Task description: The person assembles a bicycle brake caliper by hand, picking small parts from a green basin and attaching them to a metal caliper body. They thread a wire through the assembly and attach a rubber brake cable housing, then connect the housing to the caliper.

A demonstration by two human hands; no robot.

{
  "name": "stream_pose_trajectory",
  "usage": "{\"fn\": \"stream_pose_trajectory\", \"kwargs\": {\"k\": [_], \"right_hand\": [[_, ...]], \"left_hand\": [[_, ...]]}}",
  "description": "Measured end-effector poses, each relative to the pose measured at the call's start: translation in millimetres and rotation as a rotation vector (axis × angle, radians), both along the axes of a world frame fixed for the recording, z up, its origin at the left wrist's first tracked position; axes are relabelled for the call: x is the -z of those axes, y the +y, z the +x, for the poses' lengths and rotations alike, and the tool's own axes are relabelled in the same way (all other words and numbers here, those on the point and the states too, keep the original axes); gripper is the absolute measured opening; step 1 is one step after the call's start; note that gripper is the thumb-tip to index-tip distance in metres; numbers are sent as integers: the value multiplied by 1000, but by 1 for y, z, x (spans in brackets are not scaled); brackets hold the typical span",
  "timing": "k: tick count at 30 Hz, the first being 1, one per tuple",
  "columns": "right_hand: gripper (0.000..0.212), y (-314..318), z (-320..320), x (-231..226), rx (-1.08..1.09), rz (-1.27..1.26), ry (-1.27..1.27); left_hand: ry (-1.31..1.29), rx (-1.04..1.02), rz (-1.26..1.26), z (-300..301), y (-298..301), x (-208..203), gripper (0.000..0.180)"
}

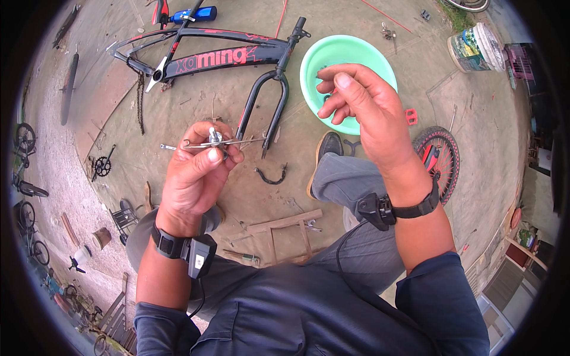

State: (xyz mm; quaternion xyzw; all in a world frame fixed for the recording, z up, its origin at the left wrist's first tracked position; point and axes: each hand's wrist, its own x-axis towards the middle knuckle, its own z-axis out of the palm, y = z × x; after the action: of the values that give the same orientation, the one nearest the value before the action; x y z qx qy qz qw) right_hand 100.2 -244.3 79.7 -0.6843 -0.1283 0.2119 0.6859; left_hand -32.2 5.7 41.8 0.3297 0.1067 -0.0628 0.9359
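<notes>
Black paint with red marks covers the big bike frame (222, 62), which lies on the ground in front of the person. No wheels are on it, and its two-legged black fork (282, 89) points back toward the person. It seems to lie flat so that it can't tip over. Off to the right, partly hidden by the arm, is a bike wheel with a black knobbly tyre (454, 155). A round, pale green plastic tub (362, 50) sits by the front end of the frame. It is close by, maybe so that little bits don't get lost.

The bare right hand (371, 104) covers some of the tub in this view; I can't tell how high above it the hand is. Its fingers are loose and a bit bent, the thumb is apart from their tips, and nothing shows between them.

The bare left hand (199, 172) has its thumb and fingers clamped on a small silver metal part with thin wire arms (215, 139). The part is up in the air, left of the middle. It is pinched near its centre, likely so the wires stick out and can be seen. Its long axis runs left to right, the right end slightly farther from the person. One curled wire end points left, a thin one points right, and a short shiny stub points away from the person.
</notes>
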Motion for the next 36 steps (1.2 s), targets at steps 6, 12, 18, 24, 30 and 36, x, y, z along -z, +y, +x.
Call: {"fn": "stream_pose_trajectory", "kwargs": {"k": [6,12,18,24,30,36], "right_hand": [[38,-3,5,-1,55,22,-23],[38,-3,5,2,44,15,-41],[39,-3,4,2,48,8,-33],[38,-2,4,2,43,6,-22],[38,-3,4,2,37,-1,-13],[38,-4,4,-1,-23,-52,-22]], "left_hand": [[-4,-7,22,-1,1,0,26],[-10,-5,40,-1,2,2,27],[-2,-8,32,-2,3,2,29],[-2,-8,33,-2,4,2,29],[-6,-2,26,-2,3,2,27],[0,0,3,-2,2,2,27]]}}
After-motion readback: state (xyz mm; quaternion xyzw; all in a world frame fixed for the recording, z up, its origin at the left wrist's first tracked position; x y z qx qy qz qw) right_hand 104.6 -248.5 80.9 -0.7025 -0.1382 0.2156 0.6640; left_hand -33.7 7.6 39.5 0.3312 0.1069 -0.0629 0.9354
